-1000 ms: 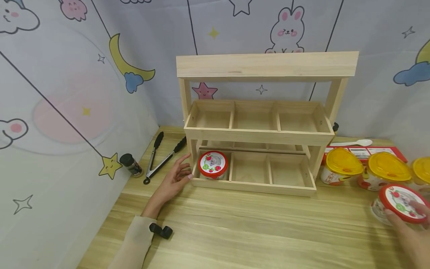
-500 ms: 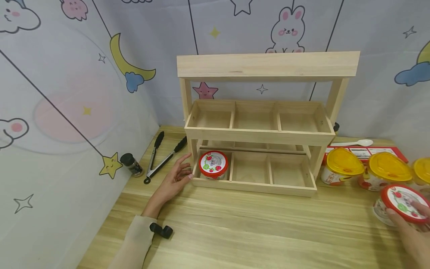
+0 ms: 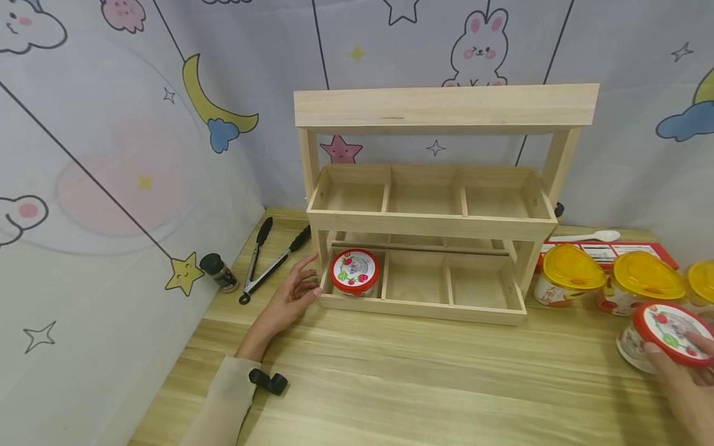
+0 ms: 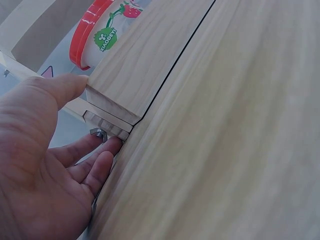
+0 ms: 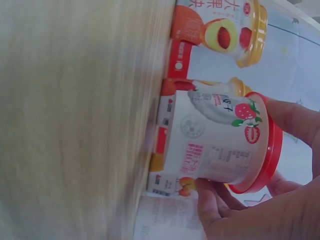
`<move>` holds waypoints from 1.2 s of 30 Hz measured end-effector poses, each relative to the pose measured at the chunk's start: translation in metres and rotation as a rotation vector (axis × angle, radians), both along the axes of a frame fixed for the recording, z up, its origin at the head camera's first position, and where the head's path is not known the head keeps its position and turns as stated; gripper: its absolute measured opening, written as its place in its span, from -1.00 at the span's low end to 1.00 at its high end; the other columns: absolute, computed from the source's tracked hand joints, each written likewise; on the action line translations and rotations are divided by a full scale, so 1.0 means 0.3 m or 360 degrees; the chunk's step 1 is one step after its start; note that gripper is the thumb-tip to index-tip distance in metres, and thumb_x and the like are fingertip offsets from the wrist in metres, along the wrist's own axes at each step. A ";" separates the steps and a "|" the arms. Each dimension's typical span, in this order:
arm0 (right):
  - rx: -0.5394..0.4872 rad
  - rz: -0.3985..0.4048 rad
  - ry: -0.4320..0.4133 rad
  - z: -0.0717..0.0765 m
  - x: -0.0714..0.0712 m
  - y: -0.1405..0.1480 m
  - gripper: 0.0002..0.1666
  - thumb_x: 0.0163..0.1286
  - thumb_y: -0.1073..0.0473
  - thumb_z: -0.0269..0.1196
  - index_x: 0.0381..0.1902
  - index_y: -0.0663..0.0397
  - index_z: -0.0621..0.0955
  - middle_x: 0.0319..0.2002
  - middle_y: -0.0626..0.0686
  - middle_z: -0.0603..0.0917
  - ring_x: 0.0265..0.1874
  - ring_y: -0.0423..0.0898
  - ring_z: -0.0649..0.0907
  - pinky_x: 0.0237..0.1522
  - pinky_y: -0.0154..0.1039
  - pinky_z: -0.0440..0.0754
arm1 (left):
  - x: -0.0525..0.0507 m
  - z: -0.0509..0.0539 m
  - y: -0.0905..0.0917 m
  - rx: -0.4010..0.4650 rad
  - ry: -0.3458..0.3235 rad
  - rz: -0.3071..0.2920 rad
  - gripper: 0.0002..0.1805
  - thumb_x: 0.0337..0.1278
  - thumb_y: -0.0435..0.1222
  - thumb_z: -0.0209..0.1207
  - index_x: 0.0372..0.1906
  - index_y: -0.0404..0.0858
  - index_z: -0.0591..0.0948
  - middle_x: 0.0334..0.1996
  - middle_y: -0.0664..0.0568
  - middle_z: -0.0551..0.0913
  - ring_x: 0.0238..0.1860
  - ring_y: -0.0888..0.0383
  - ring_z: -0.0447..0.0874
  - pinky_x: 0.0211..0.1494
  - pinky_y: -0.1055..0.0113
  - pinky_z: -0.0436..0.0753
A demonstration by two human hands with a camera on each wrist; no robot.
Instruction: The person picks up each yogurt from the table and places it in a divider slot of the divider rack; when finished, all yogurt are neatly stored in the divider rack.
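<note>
Red-lidded cup shifted slightly | right fingers curled round it, some hidden | left fingers relaxed, touching rack

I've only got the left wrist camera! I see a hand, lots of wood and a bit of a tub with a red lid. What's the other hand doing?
Observer: The right hand is holding another red-lidded tub, over at the right edge of the head view.
Operator: Wow, two! So where's the one I can see sitting?
Observer: Your tub is in the left compartment of the lower tray.
Operator: Is anything lying near the hand I see?
Observer: Yes, tongs with black ends lie on the table, a little beyond the left hand.
</note>
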State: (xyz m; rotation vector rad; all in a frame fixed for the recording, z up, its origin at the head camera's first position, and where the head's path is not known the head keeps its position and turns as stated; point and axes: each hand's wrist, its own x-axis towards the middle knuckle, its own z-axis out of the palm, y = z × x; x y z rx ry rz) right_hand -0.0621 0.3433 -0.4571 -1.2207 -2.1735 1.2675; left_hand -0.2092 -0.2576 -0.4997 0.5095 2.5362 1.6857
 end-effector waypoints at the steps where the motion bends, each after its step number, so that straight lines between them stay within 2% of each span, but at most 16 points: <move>1: -0.0002 -0.0003 0.0048 0.000 0.000 -0.001 -0.20 0.59 -0.18 0.24 0.66 -0.68 0.22 0.74 -0.17 0.16 0.71 -0.26 0.19 0.74 -0.21 0.12 | 0.000 0.001 0.000 -0.0003 -0.0001 0.0002 -0.14 0.57 -0.30 0.23 0.74 0.21 0.12 0.55 -0.36 0.39 0.41 -0.30 0.59 0.46 -0.22 0.51; 5: 0.0024 -0.0013 0.0144 0.008 0.001 -0.010 -0.24 0.56 -0.16 0.29 0.62 -0.65 0.32 0.68 -0.32 0.25 0.58 -0.45 0.28 0.72 -0.28 0.14 | 0.001 0.002 0.000 -0.0008 -0.0009 0.0007 -0.14 0.56 -0.30 0.24 0.73 0.22 0.12 0.55 -0.36 0.40 0.41 -0.29 0.60 0.45 -0.18 0.53; 15: -0.0084 0.0055 0.0158 0.099 -0.017 -0.071 -0.23 0.58 -0.06 0.30 0.62 -0.66 0.31 0.73 -0.25 0.17 0.65 -0.28 0.25 0.75 -0.20 0.08 | 0.002 0.000 0.000 0.0007 -0.0022 0.0011 -0.14 0.56 -0.30 0.23 0.73 0.23 0.11 0.55 -0.36 0.39 0.41 -0.31 0.59 0.45 -0.25 0.50; 18: -0.0087 0.0114 0.0139 0.125 -0.022 -0.089 -0.22 0.58 -0.04 0.30 0.63 -0.67 0.30 0.74 -0.27 0.12 0.73 -0.17 0.18 0.76 -0.17 0.05 | 0.000 -0.002 -0.001 0.0005 -0.0016 0.0006 -0.14 0.57 -0.30 0.23 0.73 0.23 0.11 0.56 -0.36 0.38 0.41 -0.31 0.58 0.46 -0.25 0.50; 21: -0.0081 0.0169 0.0154 0.142 -0.022 -0.102 -0.21 0.58 0.02 0.31 0.63 -0.64 0.31 0.73 -0.27 0.12 0.74 -0.13 0.20 0.74 -0.20 0.12 | 0.000 -0.002 -0.001 -0.0001 -0.0017 0.0008 -0.14 0.57 -0.29 0.23 0.73 0.24 0.11 0.56 -0.35 0.38 0.41 -0.31 0.58 0.46 -0.25 0.50; 23: -0.0055 0.0223 0.0197 0.152 -0.023 -0.109 -0.20 0.56 0.07 0.34 0.63 -0.59 0.34 0.72 -0.27 0.13 0.69 -0.17 0.27 0.65 -0.40 0.22 | 0.001 0.000 -0.001 -0.0004 -0.0024 0.0012 -0.14 0.56 -0.28 0.24 0.73 0.26 0.11 0.56 -0.35 0.38 0.42 -0.30 0.58 0.46 -0.26 0.49; 27: 0.0020 0.0344 0.0246 0.160 -0.026 -0.124 -0.20 0.54 0.15 0.36 0.61 -0.50 0.40 0.60 -0.34 0.24 0.46 -0.30 0.41 0.18 -0.74 0.43 | 0.001 0.001 -0.002 -0.0008 -0.0031 0.0013 -0.14 0.57 -0.27 0.24 0.73 0.28 0.11 0.57 -0.34 0.37 0.43 -0.30 0.57 0.48 -0.27 0.49; 28: 0.0034 0.0380 0.0249 0.162 -0.027 -0.129 -0.20 0.53 0.15 0.37 0.61 -0.49 0.40 0.58 -0.35 0.25 0.41 -0.31 0.43 0.05 -0.78 0.44 | 0.001 0.001 -0.002 -0.0008 -0.0031 0.0012 -0.14 0.57 -0.27 0.24 0.72 0.29 0.11 0.57 -0.33 0.37 0.43 -0.30 0.57 0.48 -0.27 0.49; 30: 0.0056 0.0442 0.0216 0.166 -0.031 -0.141 -0.21 0.55 0.12 0.37 0.61 -0.51 0.39 0.58 -0.27 0.30 0.37 -0.29 0.43 -0.06 -0.80 0.42 | 0.002 0.004 -0.001 -0.0004 -0.0034 0.0009 -0.14 0.57 -0.27 0.24 0.72 0.29 0.11 0.57 -0.33 0.37 0.43 -0.30 0.57 0.48 -0.27 0.49; 33: 0.0093 0.0528 0.0172 0.175 -0.038 -0.160 -0.20 0.56 0.04 0.36 0.63 -0.52 0.35 0.68 -0.16 0.25 0.46 -0.10 0.42 -0.12 -0.81 0.42 | 0.001 0.002 -0.003 -0.0007 -0.0021 0.0002 -0.14 0.57 -0.28 0.23 0.73 0.26 0.11 0.56 -0.34 0.38 0.42 -0.30 0.58 0.46 -0.26 0.50; 36: 0.0092 0.0579 0.0220 0.182 -0.043 -0.178 -0.20 0.51 0.06 0.42 0.61 -0.46 0.41 0.58 -0.21 0.39 0.37 -0.14 0.52 -0.13 -0.78 0.49 | 0.000 0.000 -0.005 -0.0012 -0.0007 -0.0005 -0.15 0.58 -0.29 0.22 0.74 0.22 0.10 0.56 -0.36 0.38 0.41 -0.31 0.59 0.45 -0.25 0.51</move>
